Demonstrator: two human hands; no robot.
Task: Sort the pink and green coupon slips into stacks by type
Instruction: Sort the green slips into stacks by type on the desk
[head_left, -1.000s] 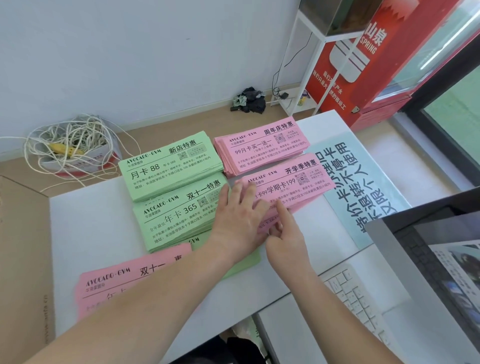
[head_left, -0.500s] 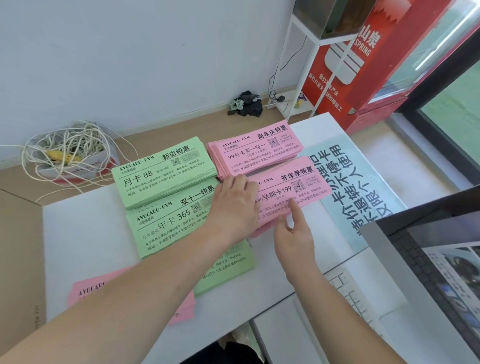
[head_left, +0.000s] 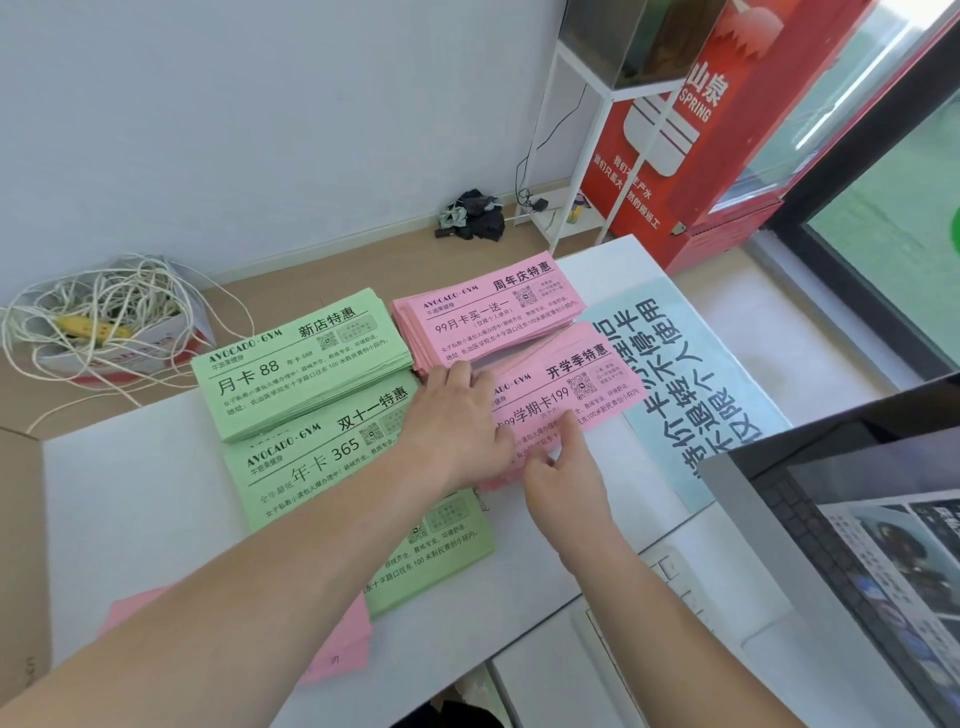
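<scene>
On a white tabletop (head_left: 130, 499), the left hand (head_left: 454, 415) presses flat, fingers straight, on a pink stack (head_left: 571, 382) toward the right edge. The right hand (head_left: 563, 470) lays a straight forefinger on it (pinching or not, unclear). A second pink stack (head_left: 493, 312) sits at the far edge, with green stacks (head_left: 301, 364) leftward. On the floor, a cardboard box (head_left: 171, 340) holds tangled white cord (head_left: 104, 306).

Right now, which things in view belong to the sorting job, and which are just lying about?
Job: 88 green stack, 365 green stack, near green slips, far pink stack, 199 pink stack with left hand and right hand on it, near pink slips.
Lying about: blue notice, cord box, rags, keyboard, screen, red cooler.
</scene>
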